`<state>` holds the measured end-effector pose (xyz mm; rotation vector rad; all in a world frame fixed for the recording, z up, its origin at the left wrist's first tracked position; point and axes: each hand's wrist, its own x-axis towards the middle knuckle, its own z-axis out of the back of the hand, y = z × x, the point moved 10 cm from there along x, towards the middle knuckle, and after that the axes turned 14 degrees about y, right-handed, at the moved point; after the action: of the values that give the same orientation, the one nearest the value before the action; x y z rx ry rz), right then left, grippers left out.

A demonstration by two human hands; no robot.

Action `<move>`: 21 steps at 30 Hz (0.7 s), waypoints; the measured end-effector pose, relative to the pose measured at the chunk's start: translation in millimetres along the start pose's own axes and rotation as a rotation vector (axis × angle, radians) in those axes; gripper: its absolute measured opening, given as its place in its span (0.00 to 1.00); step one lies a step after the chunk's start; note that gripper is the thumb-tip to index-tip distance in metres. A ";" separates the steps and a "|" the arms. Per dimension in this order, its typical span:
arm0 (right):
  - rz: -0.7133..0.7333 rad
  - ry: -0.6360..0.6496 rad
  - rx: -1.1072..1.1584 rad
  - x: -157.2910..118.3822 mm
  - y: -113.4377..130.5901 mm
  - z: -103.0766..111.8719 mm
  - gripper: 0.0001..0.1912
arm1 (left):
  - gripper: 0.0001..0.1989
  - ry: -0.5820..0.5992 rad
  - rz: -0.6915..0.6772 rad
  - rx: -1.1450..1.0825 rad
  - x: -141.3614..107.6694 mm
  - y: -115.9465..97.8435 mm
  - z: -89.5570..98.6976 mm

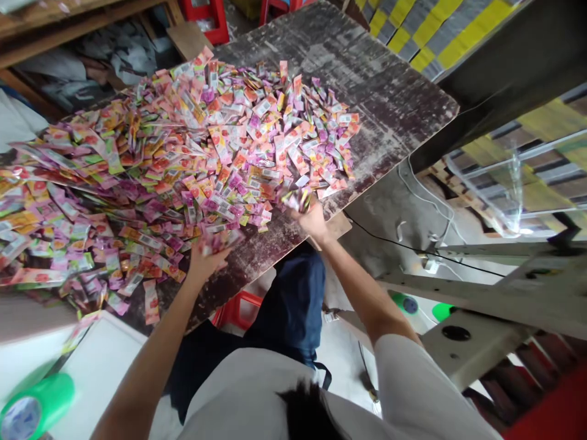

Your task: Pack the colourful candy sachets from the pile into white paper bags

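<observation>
A broad heap of small printed sachets (183, 159), pink, orange and purple, covers much of a worn dark table (380, 98). My right hand (314, 221) is closed around a few sachets (297, 198) at the table's near edge, by the heap's right side. To its left, my left hand (206, 260) holds several sachets (221, 241) against the front of the pile. Both hands are somewhat blurred, and the sachets partly hide the fingers.
Red stools stand beyond the table (215, 21) and under its near edge (238, 308). Green rolls (43, 403) lie on a white surface at lower left. A metal machine frame (481, 305) and cables are at the right, below stacked, taped boxes (545, 165).
</observation>
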<state>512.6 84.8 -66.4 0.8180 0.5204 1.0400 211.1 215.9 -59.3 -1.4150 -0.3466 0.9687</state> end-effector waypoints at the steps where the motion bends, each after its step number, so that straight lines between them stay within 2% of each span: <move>1: -0.047 -0.075 0.042 17.2 -6.1 11.9 0.17 | 0.10 0.053 -0.044 0.092 24.8 -17.0 -15.2; 3: -0.059 -0.104 0.050 60.4 -5.6 21.7 0.20 | 0.09 0.162 -0.152 0.265 78.0 -50.6 -53.1; 4: -0.062 -0.070 0.027 83.6 -3.4 20.1 0.20 | 0.11 0.241 -0.273 0.523 100.7 -72.1 -80.6; 5: -0.075 -0.019 -0.012 105.6 -1.7 15.1 0.20 | 0.12 0.266 -0.351 0.759 120.8 -86.0 -103.5; 7: -0.135 0.097 -0.124 140.3 -2.9 0.1 0.18 | 0.13 0.298 -0.417 1.135 153.3 -95.6 -140.4; 8: -0.173 0.142 -0.186 151.8 -5.7 -7.4 0.17 | 0.14 0.295 -0.423 1.251 164.9 -95.4 -151.3; 10: -0.230 0.181 -0.283 163.8 -12.4 -17.3 0.15 | 0.15 0.290 -0.434 1.346 176.4 -92.0 -161.7; 12: -0.245 0.153 -0.305 164.0 -17.8 -18.0 0.15 | 0.12 0.287 -0.462 1.298 173.5 -89.5 -159.0; 14: -0.242 0.088 -0.215 155.7 -24.2 -10.2 0.16 | 0.08 0.278 -0.470 1.144 162.1 -89.0 -143.9; 16: -0.253 0.033 -0.039 141.9 -34.5 0.6 0.16 | 0.04 0.221 -0.437 0.881 148.0 -90.5 -115.2; 18: -0.257 -0.009 0.149 125.9 -44.0 10.9 0.15 | 0.10 0.103 -0.361 0.491 134.1 -87.8 -75.2; 20: -0.230 -0.063 0.289 109.4 -47.3 20.4 0.17 | 0.17 -0.026 -0.255 0.048 120.4 -74.2 -37.5; 21: -0.207 -0.096 0.341 100.9 -46.4 24.0 0.18 | 0.20 -0.068 -0.195 -0.149 113.9 -64.9 -24.9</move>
<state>598.5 155.6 -89.2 1.0846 0.6956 0.7268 319.8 291.3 -41.8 -1.4544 -0.6066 0.8461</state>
